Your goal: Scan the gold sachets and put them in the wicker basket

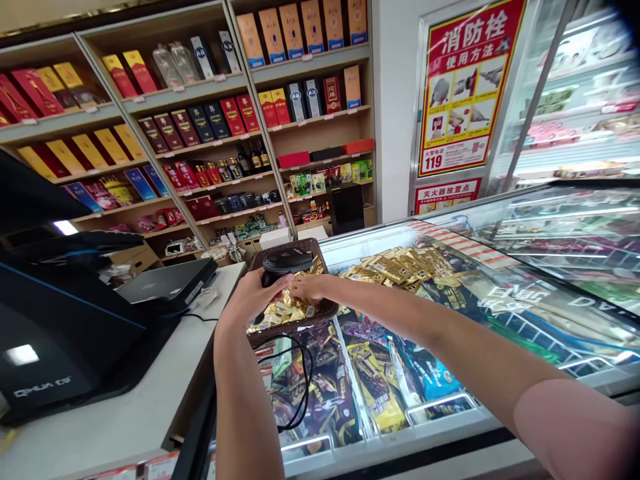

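Gold packets (281, 312) partly hidden by right hand (309, 287)

Wooden shelving (310, 139) fills the upper left and upper middle of the frame; orange boxes (291, 31) stand along its top row, upper middle; a red-and-yellow poster (470, 90) hangs upper right, lit shelves (575, 123) beyond it; a black machine (75, 313) sits on a pale counter (155, 380), lower left.

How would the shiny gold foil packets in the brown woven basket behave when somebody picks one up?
The shiny gold foil packets look wrinkled, so each is probably flexible. Their glossy surfaces could be slippery. Because they lie piled together, others might shift when one is lifted.
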The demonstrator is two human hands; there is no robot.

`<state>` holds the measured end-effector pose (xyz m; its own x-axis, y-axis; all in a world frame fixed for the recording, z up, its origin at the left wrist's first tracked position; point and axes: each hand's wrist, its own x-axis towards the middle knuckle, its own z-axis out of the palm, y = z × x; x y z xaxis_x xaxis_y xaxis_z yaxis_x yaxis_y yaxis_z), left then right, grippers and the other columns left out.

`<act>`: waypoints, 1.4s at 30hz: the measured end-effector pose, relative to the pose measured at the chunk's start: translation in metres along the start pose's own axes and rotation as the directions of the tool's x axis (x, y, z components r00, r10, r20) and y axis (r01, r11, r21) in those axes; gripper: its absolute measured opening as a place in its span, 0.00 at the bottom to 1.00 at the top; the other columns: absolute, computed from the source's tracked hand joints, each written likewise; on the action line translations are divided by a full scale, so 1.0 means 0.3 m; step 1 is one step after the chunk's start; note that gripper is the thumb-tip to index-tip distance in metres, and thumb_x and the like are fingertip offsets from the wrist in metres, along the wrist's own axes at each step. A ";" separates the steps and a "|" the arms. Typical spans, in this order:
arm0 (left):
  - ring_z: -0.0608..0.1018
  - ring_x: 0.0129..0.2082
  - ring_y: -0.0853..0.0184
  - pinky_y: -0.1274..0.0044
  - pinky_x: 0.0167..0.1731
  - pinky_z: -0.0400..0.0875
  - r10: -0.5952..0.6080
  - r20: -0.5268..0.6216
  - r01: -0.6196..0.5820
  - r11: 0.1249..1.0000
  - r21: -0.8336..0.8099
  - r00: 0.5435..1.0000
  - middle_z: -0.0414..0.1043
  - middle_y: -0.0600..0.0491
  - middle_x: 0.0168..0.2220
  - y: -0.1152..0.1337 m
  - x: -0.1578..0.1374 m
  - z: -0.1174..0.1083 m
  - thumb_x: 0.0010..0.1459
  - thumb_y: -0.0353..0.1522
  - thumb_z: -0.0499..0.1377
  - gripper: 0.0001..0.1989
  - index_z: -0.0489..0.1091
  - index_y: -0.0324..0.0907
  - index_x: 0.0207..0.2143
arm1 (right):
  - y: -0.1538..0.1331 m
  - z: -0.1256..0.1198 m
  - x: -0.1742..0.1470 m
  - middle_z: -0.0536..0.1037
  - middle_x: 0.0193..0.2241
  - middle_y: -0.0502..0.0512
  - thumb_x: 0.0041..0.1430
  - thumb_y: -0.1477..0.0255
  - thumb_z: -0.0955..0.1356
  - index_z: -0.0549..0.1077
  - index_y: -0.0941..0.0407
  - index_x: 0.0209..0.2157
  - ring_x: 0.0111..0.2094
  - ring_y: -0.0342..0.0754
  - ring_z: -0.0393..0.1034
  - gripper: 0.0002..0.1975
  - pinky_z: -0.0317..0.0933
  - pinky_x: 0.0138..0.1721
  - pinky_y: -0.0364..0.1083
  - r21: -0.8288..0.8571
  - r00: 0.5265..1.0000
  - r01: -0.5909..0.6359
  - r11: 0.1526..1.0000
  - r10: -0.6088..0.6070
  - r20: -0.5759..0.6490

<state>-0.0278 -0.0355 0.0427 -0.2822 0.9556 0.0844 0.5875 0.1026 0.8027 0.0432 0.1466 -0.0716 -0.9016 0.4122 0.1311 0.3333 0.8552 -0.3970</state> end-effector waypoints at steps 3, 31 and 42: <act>0.76 0.29 0.64 0.77 0.27 0.65 0.008 -0.012 -0.007 1.000 0.023 1.000 0.75 0.50 0.29 -0.005 0.005 -0.001 0.46 0.52 0.63 0.25 0.73 0.39 0.33 | -0.022 -0.015 0.011 0.71 0.56 0.58 0.63 0.69 0.65 0.72 0.56 0.53 0.56 0.55 0.63 0.17 0.59 0.53 0.50 -0.064 0.998 0.045 0.997 -0.042 0.053; 0.71 0.25 0.66 0.79 0.25 0.63 0.092 0.198 -0.096 0.995 0.012 0.976 0.71 0.53 0.24 0.133 -0.018 0.135 0.46 0.50 0.64 0.21 0.70 0.41 0.30 | 0.173 -0.378 -0.675 0.67 0.22 0.47 0.57 0.51 0.63 0.71 0.56 0.31 0.24 0.43 0.58 0.21 0.50 0.26 0.41 0.589 0.774 -0.281 0.758 0.542 -0.327; 0.72 0.26 0.66 0.78 0.25 0.61 0.100 0.247 -0.138 0.980 0.140 0.964 0.71 0.54 0.25 0.128 -0.027 0.145 0.50 0.48 0.61 0.18 0.70 0.42 0.30 | 0.209 -0.379 -0.652 0.66 0.21 0.48 0.53 0.50 0.66 0.70 0.55 0.27 0.22 0.43 0.58 0.21 0.50 0.24 0.42 0.695 0.794 -0.233 0.680 0.545 -0.267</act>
<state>0.0300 -0.0273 0.0471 -0.0255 0.9996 0.0155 0.7213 0.0076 0.6926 0.2718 0.1552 -0.0187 -0.4608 0.8779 0.1301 0.2448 0.2667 -0.9322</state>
